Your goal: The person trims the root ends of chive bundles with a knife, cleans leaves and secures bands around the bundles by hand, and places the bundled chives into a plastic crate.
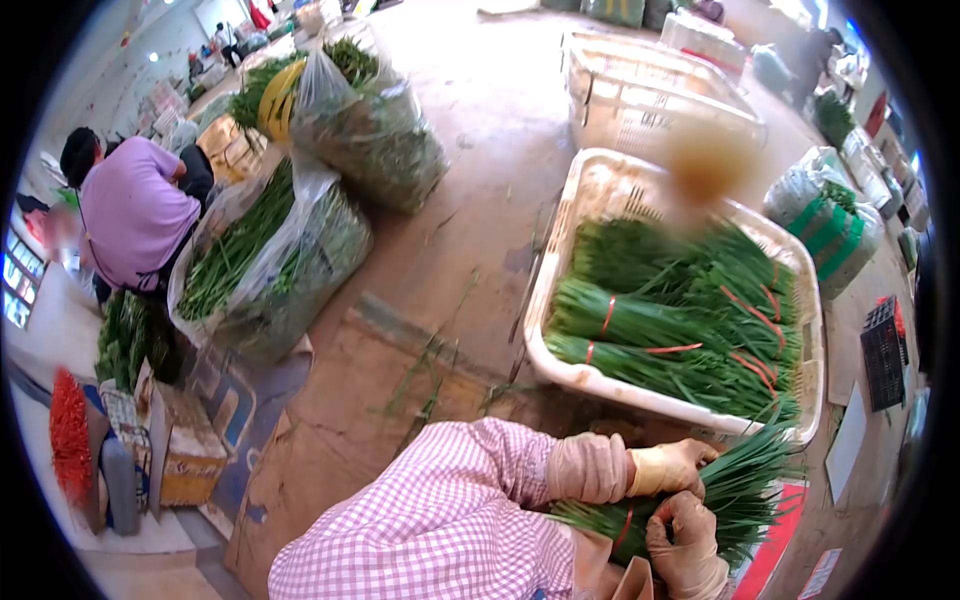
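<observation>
A bunch of long green chives (735,490) lies in front of me at the lower right, with a red band (625,525) around its left part. My left hand (675,468), in a pale glove and checked sleeve, is closed over the far side of the bunch. On the near side my right hand (690,545), also gloved, has its fingers pinched together against the leaves; what is between them is hidden. Just beyond my hands a white plastic crate (560,365) holds several banded bunches of chives (660,345).
More white crates (655,115) stand behind. Clear bags of greens (300,270) rest on the floor at left, near a seated person in purple (140,210). A carton (190,455) is at lower left, a black crate (882,355) at right. A blurred patch covers the crate's far edge.
</observation>
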